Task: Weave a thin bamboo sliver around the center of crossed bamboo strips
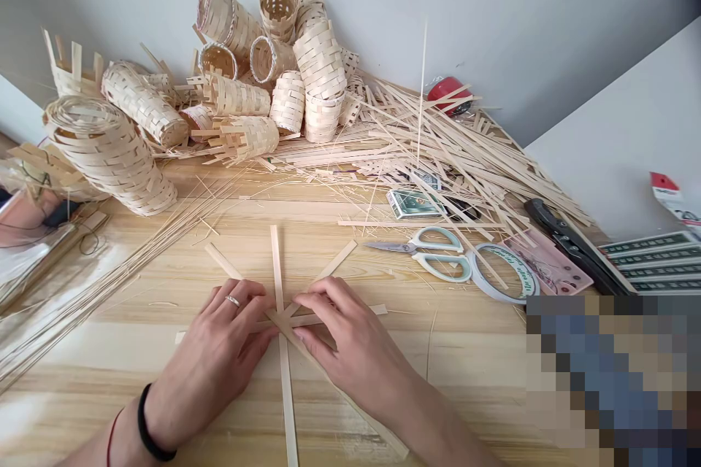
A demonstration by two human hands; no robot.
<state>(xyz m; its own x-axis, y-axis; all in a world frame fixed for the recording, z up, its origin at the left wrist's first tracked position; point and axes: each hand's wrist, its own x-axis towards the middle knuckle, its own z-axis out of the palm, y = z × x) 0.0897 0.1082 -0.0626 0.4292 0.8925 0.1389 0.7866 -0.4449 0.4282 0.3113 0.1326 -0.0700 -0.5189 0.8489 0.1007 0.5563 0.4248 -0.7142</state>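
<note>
Several flat wooden strips cross one another in a star on the table. My left hand closes on the strips just left of the crossing, a ring on one finger. From the right, my right hand pinches them close to the same crossing. One strip stands nearly straight away from me between the hands; others slant out to the upper left, upper right and lower right. Parts of the strips are hidden under my fingers and palms.
Woven baskets pile up against the wall, with a heap of loose strips beside them. Scissors, a tape roll, a pink tray and a black-handled tool lie right. Thin splints run along the left.
</note>
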